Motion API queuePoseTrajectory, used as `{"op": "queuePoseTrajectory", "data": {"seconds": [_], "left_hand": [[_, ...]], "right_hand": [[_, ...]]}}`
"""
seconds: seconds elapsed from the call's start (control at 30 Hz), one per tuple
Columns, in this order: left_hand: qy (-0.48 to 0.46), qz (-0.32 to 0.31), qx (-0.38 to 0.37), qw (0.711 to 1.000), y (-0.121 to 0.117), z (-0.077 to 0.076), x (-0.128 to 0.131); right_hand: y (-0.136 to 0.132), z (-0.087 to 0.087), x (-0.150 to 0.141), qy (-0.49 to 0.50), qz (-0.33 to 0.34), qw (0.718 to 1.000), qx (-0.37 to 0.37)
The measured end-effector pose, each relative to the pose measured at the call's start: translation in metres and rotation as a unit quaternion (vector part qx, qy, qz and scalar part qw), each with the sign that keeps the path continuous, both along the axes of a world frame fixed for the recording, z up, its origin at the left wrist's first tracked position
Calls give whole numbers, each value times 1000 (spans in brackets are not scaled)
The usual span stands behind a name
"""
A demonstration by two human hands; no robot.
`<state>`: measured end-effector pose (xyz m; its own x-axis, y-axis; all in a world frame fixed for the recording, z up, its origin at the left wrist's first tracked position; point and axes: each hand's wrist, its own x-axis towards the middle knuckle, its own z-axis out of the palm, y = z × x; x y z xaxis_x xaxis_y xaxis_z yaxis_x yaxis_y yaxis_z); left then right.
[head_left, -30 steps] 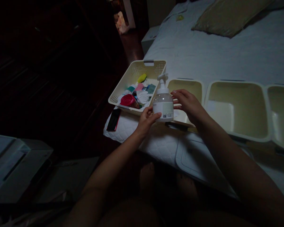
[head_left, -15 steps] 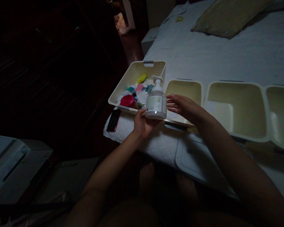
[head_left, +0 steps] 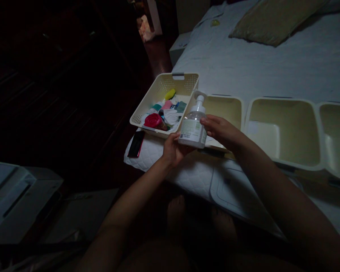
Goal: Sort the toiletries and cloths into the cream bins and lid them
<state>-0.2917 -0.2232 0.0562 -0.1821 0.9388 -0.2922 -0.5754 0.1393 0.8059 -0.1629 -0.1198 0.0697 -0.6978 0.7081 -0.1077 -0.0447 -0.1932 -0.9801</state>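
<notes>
Since half a second ago, the pump bottle [head_left: 193, 132] has shifted right and its top has tipped to the right, while the right hand [head_left: 221, 128] has come onto its side. Largest is the bed [head_left: 286, 71], its white cover running far beyond three bins, up to a pillow [head_left: 274, 20]. A wide bin [head_left: 297, 128] stands between a bin [head_left: 225, 107] just left of it and another [head_left: 336, 117] at far right. Left of them, a basket [head_left: 168, 82] holds small items; a pale lid [head_left: 226, 185] lies near, by the bed's edge. Held above that edge, by the basket's near right corner, the bottle is nearly upright, its long axis leaning right toward the pump, label facing near. Its left hand [head_left: 172, 151] support is cupped around the lower left and base; the right is half open, fingertips touching the right side. Smallest, a phone [head_left: 136, 144] lies left, near the bed's corner.
</notes>
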Motion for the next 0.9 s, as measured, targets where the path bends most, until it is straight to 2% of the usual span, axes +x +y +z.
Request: {"op": "queuePoseTrajectory", "data": {"seconds": [0.23, 0.33, 0.4, 0.53, 0.67, 0.77, 0.9], "left_hand": [[17, -25, -29, 999, 6, -1, -7], [83, -13, -35, 996, 9, -3, -9], [157, 17, -23, 987, 8, -4, -9], [325, 82, 41, 941, 4, -2, -7], [460, 92, 105, 877, 1, -3, 0], [516, 93, 113, 844, 2, -4, 6], [536, 109, 103, 831, 4, -5, 10]], "right_hand": [[-3, 2, -3, -11, -54, 998, 39], [-2, -2, -3, -32, -79, 994, 66], [0, -6, -3, -43, -98, 991, 83], [4, -12, -4, -63, -136, 984, 98], [3, -12, -6, -76, -167, 978, 99], [0, -9, -9, -76, -182, 975, 104], [-6, -7, -11, -87, -187, 970, 128]]}}
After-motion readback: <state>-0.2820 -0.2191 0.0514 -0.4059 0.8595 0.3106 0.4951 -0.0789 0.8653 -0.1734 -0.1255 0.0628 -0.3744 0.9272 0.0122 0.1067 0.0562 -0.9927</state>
